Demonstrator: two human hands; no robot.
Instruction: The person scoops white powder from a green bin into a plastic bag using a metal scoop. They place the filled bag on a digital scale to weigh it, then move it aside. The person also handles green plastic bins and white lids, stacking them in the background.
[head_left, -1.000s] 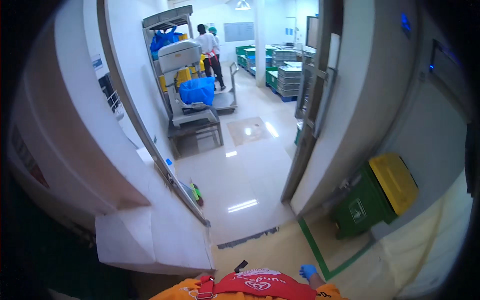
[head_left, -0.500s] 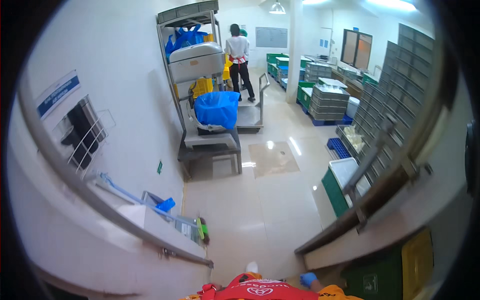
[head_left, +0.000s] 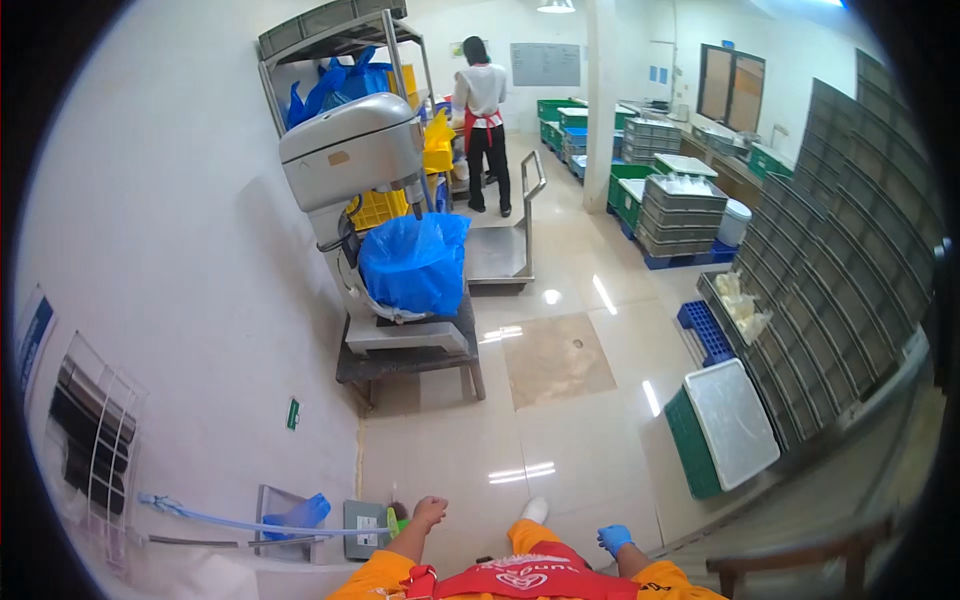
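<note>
My bare left hand (head_left: 430, 512) hangs forward at my left side, its fingers curled in and nothing seen in them. Close to it are the green-edged broom head (head_left: 398, 520) and a grey dustpan (head_left: 366, 530) by the wall. On my right side, a blue glove covers my right hand (head_left: 614, 538), whose fingers are loosely bent and a little apart, holding nothing visible. Between the hands, my white shoe (head_left: 535, 510) is stepping on the tiled floor. Ahead on the left stands a large grey mixer (head_left: 355, 145), its bowl covered by a blue plastic bag (head_left: 415, 265).
Past the mixer are a metal trolley (head_left: 500, 255) and a person (head_left: 482, 120) in a red apron, back turned. Along the right stand a green crate with a white lid (head_left: 735, 420), a blue pallet (head_left: 706, 332) and tall stacks of grey crates (head_left: 820, 280). A wire rack (head_left: 100, 430) hangs on the left wall.
I have moved forward through the doorway, so the mixer and crates look nearer. My left hand has come into view; my gloved right hand is still at my right side.
</note>
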